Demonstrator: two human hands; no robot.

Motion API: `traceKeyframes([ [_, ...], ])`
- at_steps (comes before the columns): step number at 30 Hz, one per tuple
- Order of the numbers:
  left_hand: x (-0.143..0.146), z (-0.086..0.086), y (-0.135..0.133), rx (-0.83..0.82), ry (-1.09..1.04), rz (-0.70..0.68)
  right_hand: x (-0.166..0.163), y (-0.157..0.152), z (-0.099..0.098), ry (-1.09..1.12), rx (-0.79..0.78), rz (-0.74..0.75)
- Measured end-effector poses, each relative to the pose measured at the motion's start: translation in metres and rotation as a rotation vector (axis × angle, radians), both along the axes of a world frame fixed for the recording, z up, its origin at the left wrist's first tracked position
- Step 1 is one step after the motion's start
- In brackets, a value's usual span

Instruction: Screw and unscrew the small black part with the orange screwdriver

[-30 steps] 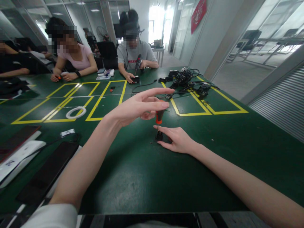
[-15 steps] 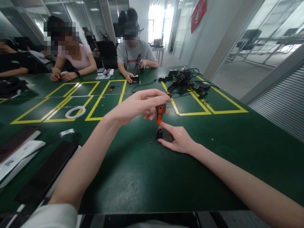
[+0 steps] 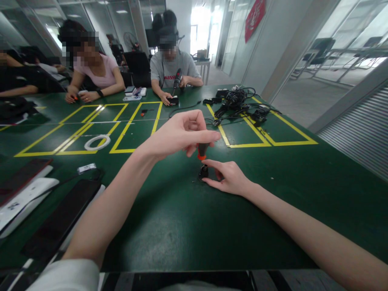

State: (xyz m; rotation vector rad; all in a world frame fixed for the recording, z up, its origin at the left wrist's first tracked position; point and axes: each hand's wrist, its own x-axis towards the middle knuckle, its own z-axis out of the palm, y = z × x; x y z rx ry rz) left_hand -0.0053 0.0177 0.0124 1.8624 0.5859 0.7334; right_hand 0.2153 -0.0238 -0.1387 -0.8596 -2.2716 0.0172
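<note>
Fingers of the left hand (image 3: pixel 178 135) curl around the upper handle of a screwdriver (image 3: pixel 202 152), thumb laid straight across it with little space between; the tool stands nearly upright, dark grip above, red-orange collar below. Under it, out on the middle of the green bench (image 3: pixel 163 226), a small black piece (image 3: pixel 203 172) sits between the thumb and forefinger of the right hand (image 3: pixel 233 178), which are only part-way apart: thumb against its lower side, forefinger reaching over its top, close beneath the collar. Whether the tip is seated in the piece I cannot tell.

Towards the bench's near left corner lie a dark phone (image 3: pixel 65 216) and a white device (image 3: pixel 26 202) with dark markings too small for me to read. Past them is a little white label (image 3: pixel 86 168), also illegible from here. Farther in, a white roll of tape (image 3: pixel 87 144) lies flat among yellow tape lines (image 3: pixel 248 145). Black cables (image 3: pixel 235 101) heap up near the far right corner. Seated at the far edge, a person in a grey shirt (image 3: pixel 188 66) holds a dark power screwdriver (image 3: pixel 177 79) over a black box (image 3: pixel 173 101); red letters (image 3: pixel 169 77) across the chest start "wass", the end unclear. On the wall beyond hangs a red banner (image 3: pixel 255 19) whose characters I can't make out.
</note>
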Motion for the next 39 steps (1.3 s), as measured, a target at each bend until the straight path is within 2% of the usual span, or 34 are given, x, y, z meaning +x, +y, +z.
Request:
traceKeyframes([
  [3,0.003,-0.004,-0.002,0.221,0.01,0.104,0.0,0.0,0.0,-0.002,-0.001,0.011],
  [7,0.006,-0.007,-0.006,0.649,0.1,0.28,0.0,0.0,0.0,-0.014,-0.046,0.0],
  [9,0.007,-0.008,-0.006,0.81,0.195,0.317,0.0,0.0,0.0,-0.019,-0.054,0.001],
  [12,0.006,-0.009,-0.005,0.951,0.312,0.313,0.001,0.0,0.001,-0.037,-0.057,0.003],
  [18,0.003,-0.009,-0.009,0.981,0.341,0.134,0.001,0.001,-0.001,-0.022,0.028,0.045],
  [23,0.006,-0.01,-0.013,1.01,0.402,0.165,0.0,0.002,-0.001,-0.035,0.109,0.089],
  [29,0.005,-0.01,-0.012,1.052,0.411,0.122,0.0,0.001,0.0,-0.056,-0.001,0.025],
  [34,0.005,-0.01,-0.012,1.011,0.422,0.124,-0.001,0.0,0.001,-0.043,0.005,0.023],
  [39,0.006,-0.01,-0.012,1.015,0.397,0.09,0.001,0.0,-0.001,-0.045,-0.105,-0.018],
])
